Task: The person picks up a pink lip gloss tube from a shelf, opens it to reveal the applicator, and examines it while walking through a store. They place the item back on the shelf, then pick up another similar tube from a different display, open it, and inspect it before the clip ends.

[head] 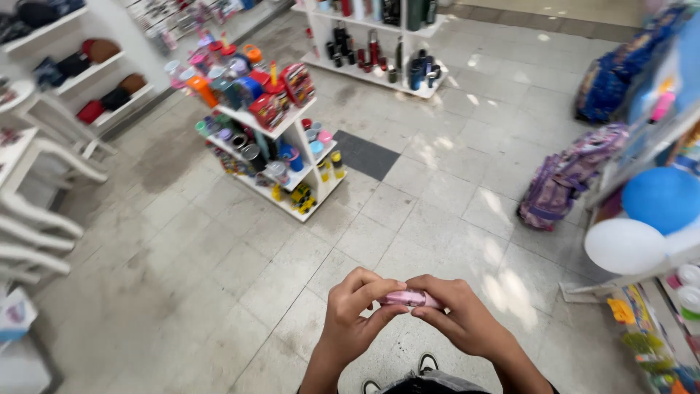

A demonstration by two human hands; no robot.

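A small pink oblong object (410, 298) sits low in the centre of the frame, pinched between both hands. The left hand (356, 315) curls its fingers over the object's left end, its grip pressed onto it from above and below. The right hand (458, 315) closes its fingertips on the right end, wrist angled inward. Beneath them lies bare tiled floor (219, 263), wide and unobstructed toward the left. A white display shelf (281, 157) of colourful goods stands well apart at upper centre-left; backpacks (565, 175) and balloons (642, 222) crowd the right edge.
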